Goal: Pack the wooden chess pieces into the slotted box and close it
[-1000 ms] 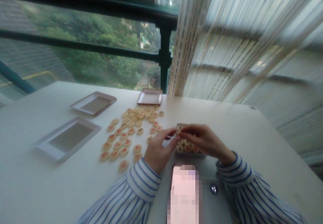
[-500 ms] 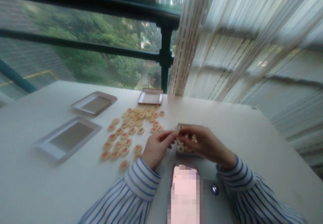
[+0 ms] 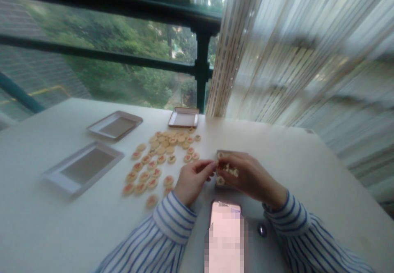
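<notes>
1. Head view is showing my left hand [image 3: 192, 180] and my right hand [image 3: 249, 176] meeting fingertip to fingertip over the small box [image 3: 220, 154], which is sitting just in front of me on the table [image 3: 46, 223].
2. My left thumb and forefinger are pinching together at the box's left edge, while my right fingers are curling down over it from the right. Whether either hand is clamping a piece I cannot tell, because the blur is hiding it.
3. The packed discs [image 3: 229, 169] are lying in the box directly under my right fingers, so that hand is the nearer one. My hands are covering too much of the box to show its long axis.
4. The loose discs [image 3: 160, 158] are spreading flat over the table to the left of my left hand and fanning away toward the window, apart from the box.
5. Beyond them, three shallow trays are lying: the near tray [image 3: 83, 166], the far-left tray [image 3: 115, 125] and the small tray [image 3: 183, 118] by the curtain [image 3: 277, 59].
6. A phone [image 3: 225, 236] is lying between my striped sleeves.
7. Red and dark marks are showing on the discs, but they are too blurred to read.
</notes>
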Action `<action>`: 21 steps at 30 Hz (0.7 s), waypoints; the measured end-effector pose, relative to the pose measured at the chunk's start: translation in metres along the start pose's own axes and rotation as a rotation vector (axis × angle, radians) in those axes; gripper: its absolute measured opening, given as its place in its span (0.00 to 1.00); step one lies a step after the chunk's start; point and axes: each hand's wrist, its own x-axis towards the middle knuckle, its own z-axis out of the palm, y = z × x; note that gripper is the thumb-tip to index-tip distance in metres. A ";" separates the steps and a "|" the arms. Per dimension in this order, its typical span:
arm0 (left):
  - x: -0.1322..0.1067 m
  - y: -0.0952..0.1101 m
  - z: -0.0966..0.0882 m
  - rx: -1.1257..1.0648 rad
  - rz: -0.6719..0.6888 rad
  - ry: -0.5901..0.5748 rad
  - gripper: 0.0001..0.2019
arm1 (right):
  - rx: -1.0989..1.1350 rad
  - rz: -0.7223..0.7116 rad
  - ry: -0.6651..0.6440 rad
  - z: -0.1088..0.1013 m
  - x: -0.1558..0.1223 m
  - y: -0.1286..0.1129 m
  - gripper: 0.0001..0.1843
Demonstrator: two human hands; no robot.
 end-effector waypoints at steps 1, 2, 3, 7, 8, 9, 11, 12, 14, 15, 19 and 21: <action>0.000 0.000 0.000 0.005 -0.003 -0.001 0.15 | -0.004 0.002 -0.006 0.000 0.000 0.000 0.08; 0.000 0.000 0.000 0.009 -0.005 -0.002 0.15 | -0.008 0.002 -0.013 0.000 0.000 0.001 0.08; -0.001 0.000 0.001 0.014 -0.004 -0.001 0.15 | -0.011 0.001 -0.018 0.000 0.000 0.001 0.08; -0.001 0.001 0.000 0.037 0.013 0.012 0.15 | -0.041 0.008 -0.042 -0.001 0.000 0.002 0.07; -0.001 0.001 -0.001 0.042 0.019 0.017 0.15 | -0.052 0.010 -0.046 -0.002 0.000 0.002 0.07; -0.001 0.000 -0.001 0.048 0.028 0.022 0.15 | -0.065 0.009 -0.049 -0.002 0.000 0.002 0.07; 0.000 -0.001 -0.002 0.059 0.046 0.034 0.15 | -0.095 0.003 -0.057 -0.003 0.000 0.002 0.07; 0.001 -0.001 -0.003 0.066 0.055 0.043 0.16 | -0.112 -0.001 -0.065 -0.003 0.000 0.002 0.07; 0.001 -0.003 -0.003 0.083 0.070 0.059 0.16 | -0.149 -0.001 -0.086 -0.004 -0.001 0.003 0.07; 0.001 -0.004 -0.004 0.094 0.077 0.064 0.16 | -0.163 0.000 -0.097 -0.003 -0.001 0.003 0.07; 0.002 -0.006 -0.004 0.133 0.095 0.055 0.16 | -0.176 -0.008 -0.139 -0.003 -0.002 0.005 0.07; 0.002 -0.007 -0.005 0.144 0.106 0.052 0.16 | -0.174 -0.024 -0.160 -0.002 -0.003 0.006 0.07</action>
